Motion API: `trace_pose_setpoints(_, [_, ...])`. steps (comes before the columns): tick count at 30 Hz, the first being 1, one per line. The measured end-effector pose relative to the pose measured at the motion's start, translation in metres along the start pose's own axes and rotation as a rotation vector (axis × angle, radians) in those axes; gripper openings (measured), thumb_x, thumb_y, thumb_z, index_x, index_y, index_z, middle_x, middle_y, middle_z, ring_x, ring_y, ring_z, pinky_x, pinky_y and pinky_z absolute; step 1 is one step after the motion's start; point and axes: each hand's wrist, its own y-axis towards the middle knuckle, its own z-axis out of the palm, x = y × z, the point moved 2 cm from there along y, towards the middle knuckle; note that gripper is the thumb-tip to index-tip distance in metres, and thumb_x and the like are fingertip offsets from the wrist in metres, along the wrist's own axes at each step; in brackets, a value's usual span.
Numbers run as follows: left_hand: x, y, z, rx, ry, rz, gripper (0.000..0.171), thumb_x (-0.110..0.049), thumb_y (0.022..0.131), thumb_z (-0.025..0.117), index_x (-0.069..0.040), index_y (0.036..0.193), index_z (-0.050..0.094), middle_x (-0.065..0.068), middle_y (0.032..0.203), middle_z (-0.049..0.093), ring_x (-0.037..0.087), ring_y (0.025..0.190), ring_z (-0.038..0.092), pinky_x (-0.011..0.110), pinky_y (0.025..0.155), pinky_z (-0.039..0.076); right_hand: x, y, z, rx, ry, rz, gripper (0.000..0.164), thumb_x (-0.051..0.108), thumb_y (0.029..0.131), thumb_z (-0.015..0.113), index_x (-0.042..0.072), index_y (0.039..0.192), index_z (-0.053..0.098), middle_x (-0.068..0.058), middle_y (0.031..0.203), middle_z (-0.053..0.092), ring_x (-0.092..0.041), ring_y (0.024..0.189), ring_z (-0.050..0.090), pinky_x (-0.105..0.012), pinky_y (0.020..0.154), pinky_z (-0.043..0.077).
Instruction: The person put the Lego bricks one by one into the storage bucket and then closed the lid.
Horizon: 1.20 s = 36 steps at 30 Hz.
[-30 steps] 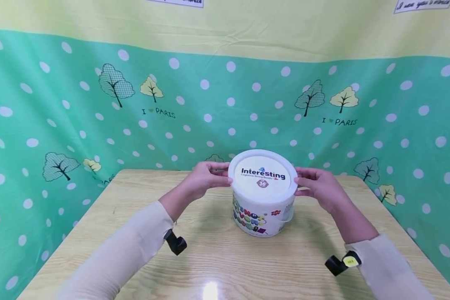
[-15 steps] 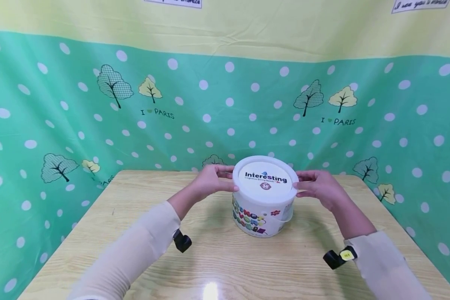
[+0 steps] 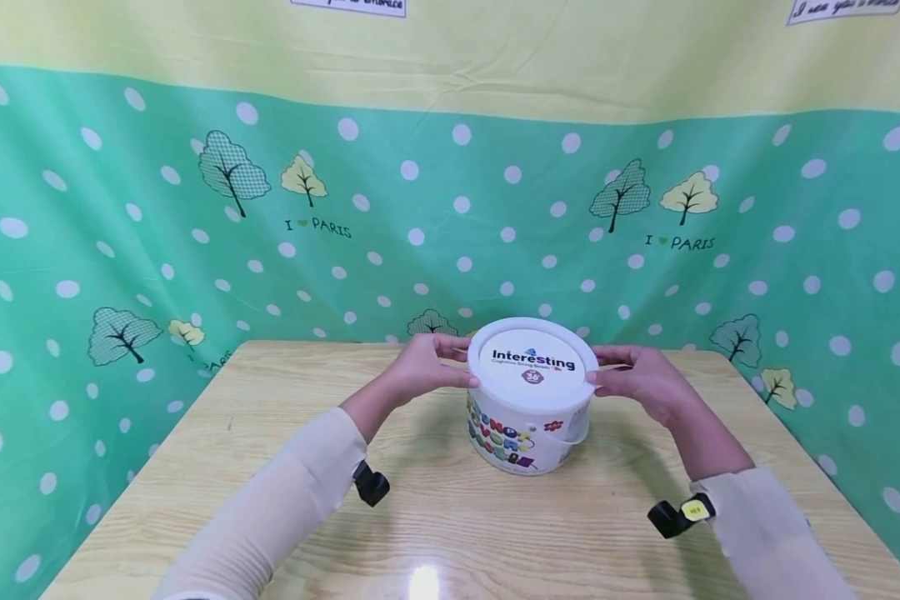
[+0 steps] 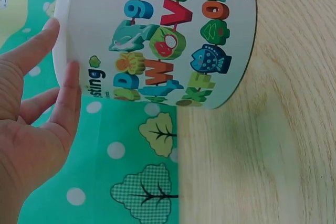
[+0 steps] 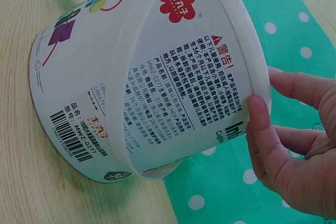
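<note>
A white plastic bucket (image 3: 525, 437) printed with colourful letters and shapes stands upright on the table. Its round white lid (image 3: 532, 387), labelled "Interesting", sits on top. At the lid's left edge my left hand (image 3: 427, 367) holds the rim, thumb toward me and other fingers farther back. My right hand (image 3: 645, 379) grips the opposite edge in the same way. In the left wrist view, fingertips (image 4: 71, 72) lie along the rim above the printed side. The right wrist view shows a fingertip (image 5: 257, 108) on the rim, above a wall of printed text.
A white carry handle (image 3: 579, 433) hangs down the bucket's right side. The light wooden table (image 3: 307, 517) extends around it. Behind and beside the table hangs a green and yellow cloth (image 3: 457, 217) with dots and trees.
The lid has come down onto the bucket and sits lower and more level, with both hands still at its rim. My left hand has moved slightly right and down. The bucket's base stayed put.
</note>
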Motion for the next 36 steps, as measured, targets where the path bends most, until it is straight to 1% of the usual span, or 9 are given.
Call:
trace_pose_setpoints(4, [0.0,0.0,0.0,0.009,-0.004,0.004,0.065,-0.021,0.068,0.091,-0.011,0.127,0.065,0.006,0.118,0.065,0.027,0.113,0.058,0.035,0.085,0.056,-0.002,0.002,0.0,-0.006,0.006,-0.01,0.064,0.015,0.088,0.074,-0.009,0.139,0.044,-0.029,0.133,0.051,-0.024,0.096,0.064,-0.036,0.084,0.057])
trace_pose_setpoints(10, [0.002,0.003,0.0,0.011,0.003,0.003,0.064,-0.022,0.069,0.091,-0.011,0.127,0.065,0.005,0.118,0.066,0.028,0.114,0.059,0.036,0.086,0.055,-0.003,0.004,0.0,0.003,-0.004,-0.011,0.063,0.015,0.088,0.074,-0.009,0.139,0.045,-0.028,0.132,0.052,-0.025,0.095,0.064,-0.039,0.085,0.056])
trace_pose_setpoints(16, [0.004,0.002,0.002,0.008,0.04,-0.002,0.064,-0.023,0.068,0.091,-0.011,0.126,0.066,0.004,0.117,0.068,0.023,0.109,0.062,0.035,0.086,0.056,-0.001,0.003,0.001,0.005,-0.022,0.0,0.062,0.013,0.088,0.074,-0.009,0.138,0.046,-0.028,0.134,0.05,-0.028,0.098,0.061,-0.036,0.082,0.057])
trace_pose_setpoints(19, [0.005,0.001,0.004,0.007,0.05,-0.009,0.065,-0.023,0.068,0.091,-0.012,0.127,0.066,0.003,0.119,0.067,0.02,0.106,0.064,0.034,0.085,0.056,0.0,0.002,0.002,0.011,-0.033,0.007,0.063,0.013,0.087,0.074,-0.009,0.139,0.046,-0.028,0.136,0.049,-0.029,0.1,0.061,-0.037,0.082,0.057])
trace_pose_setpoints(23, [0.003,-0.001,0.006,0.015,0.06,0.011,0.065,-0.024,0.068,0.091,-0.012,0.127,0.066,0.003,0.125,0.065,0.02,0.105,0.065,0.034,0.084,0.056,0.002,0.0,0.002,0.008,-0.067,0.018,0.063,0.013,0.088,0.074,-0.009,0.139,0.045,-0.028,0.134,0.049,-0.029,0.098,0.062,-0.038,0.082,0.057])
trace_pose_setpoints(25, [0.002,-0.002,0.007,0.019,0.066,0.019,0.065,-0.025,0.069,0.09,-0.012,0.127,0.065,0.004,0.127,0.064,0.02,0.106,0.064,0.034,0.083,0.056,0.004,-0.001,0.002,0.008,-0.078,0.017,0.063,0.012,0.088,0.074,-0.01,0.139,0.045,-0.029,0.132,0.05,-0.029,0.097,0.063,-0.037,0.081,0.057])
trace_pose_setpoints(30, [0.001,-0.005,0.005,0.005,0.088,0.014,0.064,-0.024,0.069,0.09,-0.012,0.127,0.066,0.003,0.129,0.063,0.02,0.106,0.064,0.033,0.083,0.056,0.007,-0.001,0.004,0.026,-0.073,-0.002,0.062,0.012,0.088,0.074,-0.01,0.138,0.045,-0.029,0.129,0.051,-0.03,0.097,0.062,-0.037,0.081,0.058])
trace_pose_setpoints(36, [0.006,-0.006,0.006,-0.002,0.049,0.006,0.064,-0.024,0.071,0.089,-0.012,0.129,0.064,0.005,0.124,0.065,0.024,0.108,0.063,0.035,0.084,0.056,0.005,-0.001,0.008,0.022,-0.068,-0.005,0.06,0.012,0.09,0.071,-0.01,0.139,0.044,-0.029,0.134,0.048,-0.031,0.1,0.061,-0.038,0.081,0.057])
